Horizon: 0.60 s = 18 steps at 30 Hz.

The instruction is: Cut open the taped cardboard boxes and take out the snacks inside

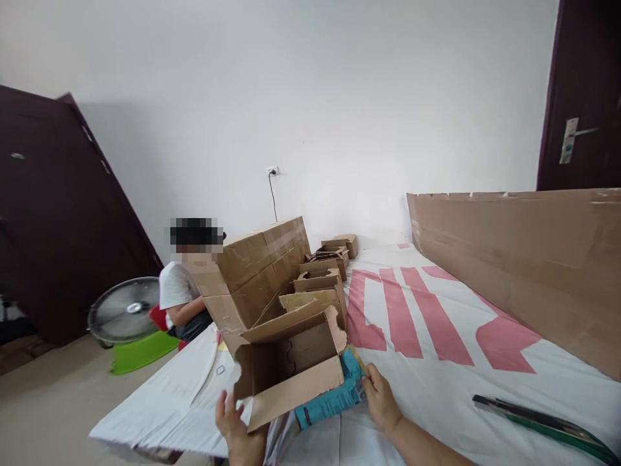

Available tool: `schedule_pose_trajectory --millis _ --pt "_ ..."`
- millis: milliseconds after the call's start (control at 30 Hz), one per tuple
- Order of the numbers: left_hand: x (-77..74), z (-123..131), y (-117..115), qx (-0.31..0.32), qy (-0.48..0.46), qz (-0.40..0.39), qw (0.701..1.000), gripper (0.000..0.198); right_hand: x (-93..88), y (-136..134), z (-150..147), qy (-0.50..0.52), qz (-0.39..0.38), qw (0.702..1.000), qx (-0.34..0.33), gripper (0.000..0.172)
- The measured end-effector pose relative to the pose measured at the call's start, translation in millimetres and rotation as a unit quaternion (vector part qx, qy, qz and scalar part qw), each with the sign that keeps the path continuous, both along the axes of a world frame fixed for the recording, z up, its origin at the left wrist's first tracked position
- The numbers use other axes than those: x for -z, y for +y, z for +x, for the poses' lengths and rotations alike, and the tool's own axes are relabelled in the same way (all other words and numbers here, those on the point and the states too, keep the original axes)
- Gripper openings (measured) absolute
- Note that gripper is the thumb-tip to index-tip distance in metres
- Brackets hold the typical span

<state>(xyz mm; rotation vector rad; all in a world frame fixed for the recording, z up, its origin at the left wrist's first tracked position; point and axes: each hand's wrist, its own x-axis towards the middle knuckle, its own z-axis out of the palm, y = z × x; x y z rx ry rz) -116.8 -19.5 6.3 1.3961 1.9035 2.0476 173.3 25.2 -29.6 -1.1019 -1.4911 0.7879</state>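
An open-topped brown cardboard box point(295, 395) with scalloped cut-outs stands at the near end of a row of boxes. My left hand point(240, 430) is by its near left corner, with fingers raised and apart; the flap hides the thumb. My right hand point(381, 398) pinches the right end of a blue printed packet point(330, 404) with dark lettering, which lies partly under the box's near flap. Crumpled pale plastic point(281, 437) shows between the packet and my left hand. Whether my left hand touches the plastic, I cannot tell.
More small open boxes point(317, 278) run back beside a long cardboard wall point(266, 259). A green-handled cutter point(543, 424) lies at right on the white and pink sheet point(427, 317), before another cardboard panel point(514, 252). Left are a seated person point(177, 294) and a fan point(129, 310).
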Motion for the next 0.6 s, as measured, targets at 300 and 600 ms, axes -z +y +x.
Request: schedule_pose_trajectory --millis 300,600 --pt "-63.0 -21 -15 0.128 -0.071 -0.082 0.986 0.057 -10.8 -4 3 0.056 0.003 0.997 -0.061 0.014" --pt "-64.7 -60 -26 0.103 -0.124 -0.094 0.982 0.066 -13.5 -5 4 0.055 -0.011 0.997 -0.061 0.017"
